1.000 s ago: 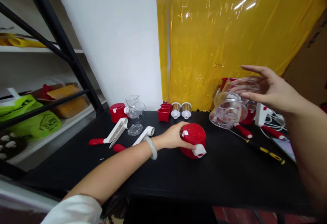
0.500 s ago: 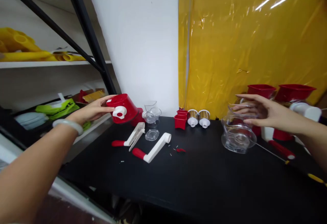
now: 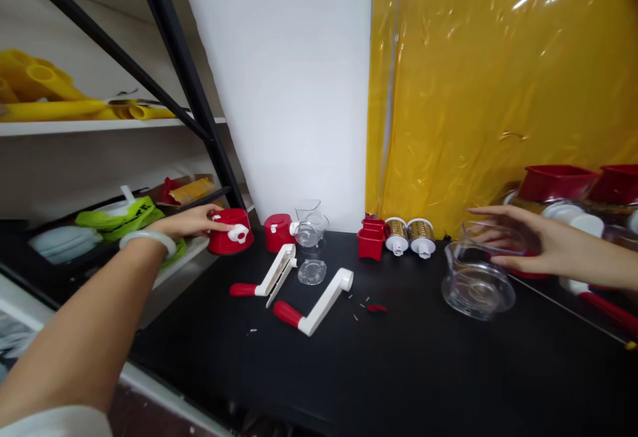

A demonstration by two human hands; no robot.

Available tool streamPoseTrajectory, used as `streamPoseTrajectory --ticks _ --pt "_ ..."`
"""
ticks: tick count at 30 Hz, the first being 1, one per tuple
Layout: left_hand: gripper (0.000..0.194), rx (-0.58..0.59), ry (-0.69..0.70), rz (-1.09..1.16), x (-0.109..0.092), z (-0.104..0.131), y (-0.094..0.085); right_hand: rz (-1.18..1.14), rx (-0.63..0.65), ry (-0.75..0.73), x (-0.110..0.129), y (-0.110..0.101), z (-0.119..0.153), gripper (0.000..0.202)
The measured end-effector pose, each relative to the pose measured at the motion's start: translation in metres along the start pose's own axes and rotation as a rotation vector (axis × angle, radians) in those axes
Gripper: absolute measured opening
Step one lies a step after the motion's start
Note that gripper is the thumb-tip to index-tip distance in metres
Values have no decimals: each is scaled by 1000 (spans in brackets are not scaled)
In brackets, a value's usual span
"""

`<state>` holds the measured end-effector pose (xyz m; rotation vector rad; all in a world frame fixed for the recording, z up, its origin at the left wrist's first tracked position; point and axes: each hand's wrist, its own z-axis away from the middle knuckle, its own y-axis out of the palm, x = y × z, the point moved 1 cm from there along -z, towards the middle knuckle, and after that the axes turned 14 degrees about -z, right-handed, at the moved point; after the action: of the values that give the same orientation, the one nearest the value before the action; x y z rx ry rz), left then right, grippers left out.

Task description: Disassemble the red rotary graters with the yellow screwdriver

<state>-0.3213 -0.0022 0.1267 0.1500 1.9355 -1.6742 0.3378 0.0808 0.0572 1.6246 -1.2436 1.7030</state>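
My left hand (image 3: 192, 221) grips a red housing with a white knob (image 3: 230, 232) at the black table's left back corner. At the right, my right hand (image 3: 518, 241) has its fingers around the upper part of a clear plastic container (image 3: 477, 289), which stands on the table. Right of the red housing is a second red base (image 3: 278, 232) beside a clear hopper (image 3: 310, 230). In front of them lie two white cranks with red handles, one at the left (image 3: 276, 272) and one nearer the middle (image 3: 323, 301), and a clear disc (image 3: 312, 272).
Red trays (image 3: 371, 241) and two grater drums (image 3: 397, 234) stand along the back. A small red piece (image 3: 377, 308) and tiny screws lie mid-table. More red and white parts (image 3: 558, 181) crowd the right. A black-framed shelf (image 3: 208, 135) borders the left.
The red housing in my left hand has come down to the table beside the second red base. The view has shifted slightly, and my right hand stays at the clear container.
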Motion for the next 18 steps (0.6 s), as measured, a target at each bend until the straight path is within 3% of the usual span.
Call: streamPoseTrajectory --ticks 3,6,9,13,18 --pt "78 12 -138 -127 12 15 26 41 -34 5 -3 -4 -2 80" --pt "77 -53 -158 -150 12 26 56 67 -30 -2 -4 -2 -7 79" --pt "74 -101 -127 -215 10 31 73 72 -6 -32 -1 4 -9 77" --pt "82 -84 -35 -233 17 27 72 44 10 -47 5 11 -7 76" --pt "92 251 126 29 33 22 59 39 -20 -52 8 11 -3 74"
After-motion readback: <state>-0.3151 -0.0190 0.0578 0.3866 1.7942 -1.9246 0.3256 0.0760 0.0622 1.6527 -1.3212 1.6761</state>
